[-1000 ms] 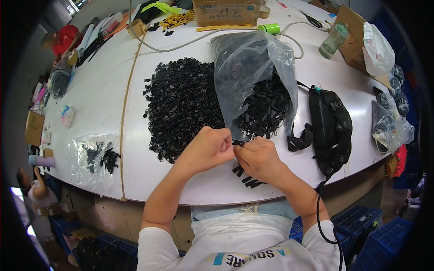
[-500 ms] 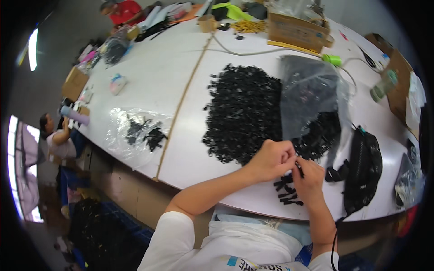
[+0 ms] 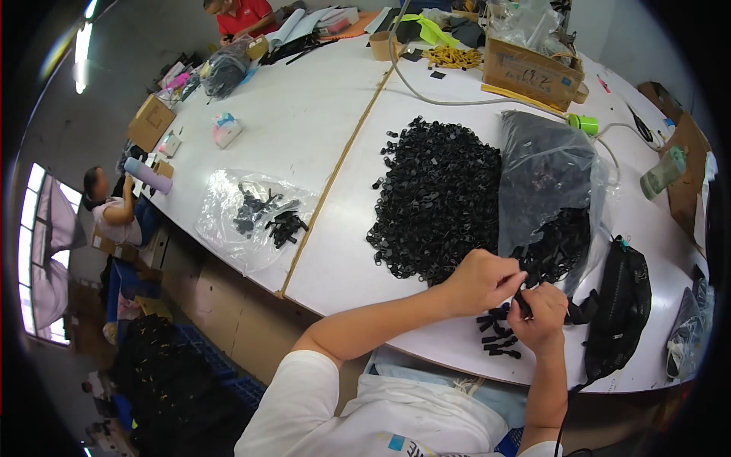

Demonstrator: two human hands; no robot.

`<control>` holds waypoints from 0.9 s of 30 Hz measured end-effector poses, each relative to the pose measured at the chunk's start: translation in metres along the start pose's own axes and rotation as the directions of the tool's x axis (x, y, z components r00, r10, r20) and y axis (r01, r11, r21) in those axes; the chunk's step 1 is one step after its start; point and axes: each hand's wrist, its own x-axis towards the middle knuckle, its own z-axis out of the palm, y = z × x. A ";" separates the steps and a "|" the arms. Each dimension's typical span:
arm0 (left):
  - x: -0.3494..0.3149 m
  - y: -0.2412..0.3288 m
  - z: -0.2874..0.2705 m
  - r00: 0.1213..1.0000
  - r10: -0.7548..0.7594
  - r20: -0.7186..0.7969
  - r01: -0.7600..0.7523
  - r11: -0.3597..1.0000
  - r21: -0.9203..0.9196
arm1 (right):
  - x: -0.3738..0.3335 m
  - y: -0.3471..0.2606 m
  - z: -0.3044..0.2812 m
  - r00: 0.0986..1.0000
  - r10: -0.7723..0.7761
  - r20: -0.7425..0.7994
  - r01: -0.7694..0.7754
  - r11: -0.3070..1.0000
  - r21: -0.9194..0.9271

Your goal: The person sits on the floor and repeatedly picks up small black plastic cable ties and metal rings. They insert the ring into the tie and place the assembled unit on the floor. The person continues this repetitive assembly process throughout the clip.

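Note:
My left hand [image 3: 485, 282] is closed in a pinch over the near edge of the black pile. What its fingertips hold, if anything, is too small to make out. Close beside it, my right hand [image 3: 541, 314] grips a small black piece [image 3: 523, 305] between thumb and fingers. Below the hands, several short black strap-like pieces [image 3: 499, 341] lie on the white table. A broad heap of small black looped parts [image 3: 434, 198] spreads beyond my left hand. Past my right hand, a clear plastic bag [image 3: 544, 152] lies with its mouth toward me, more black pieces [image 3: 560, 236] spilling there.
A black zippered pouch [image 3: 618, 312] lies at the right. Another clear bag [image 3: 228, 228] with black pieces rests left of the table seam [image 3: 335, 179]. At the back stand a cardboard box [image 3: 529, 72] and a green-capped item [image 3: 582, 123]. Two people sit at the far and left sides.
The whole view has shifted, so the table sits farther right and lower. My hands stay close together over the same spot, with the fingertips slightly farther apart.

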 end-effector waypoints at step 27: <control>0.008 -0.001 -0.011 0.939 0.278 0.202 -0.333 0.880 0.337 | -0.002 0.004 0.000 0.978 0.196 0.073 -0.204 0.971 0.122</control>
